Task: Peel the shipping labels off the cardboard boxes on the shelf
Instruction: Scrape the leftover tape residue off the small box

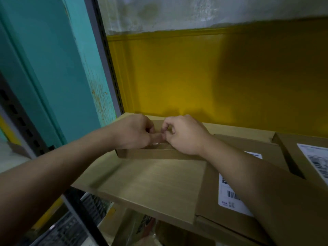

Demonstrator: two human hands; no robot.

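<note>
At the back left of the shelf, a small cardboard box lies flat, and both hands work on its top. The left hand and the right hand meet knuckle to knuckle, fingers curled. Each grip is closed in a pinch on a thin strip between them; whether that is tape or a label's edge cannot be told. A sliver of white shows on the box top just below the fingertips.

In front of the small box lies a flat cardboard sheet, bare on its upper face. Just beside it to the right sits a larger box with a white shipping label stuck on top, its barcode partly hidden under the right forearm. Farther right, a third box carries another label. Behind the boxes rises a yellow wall, with a grey slotted upright and a teal post at the left.
</note>
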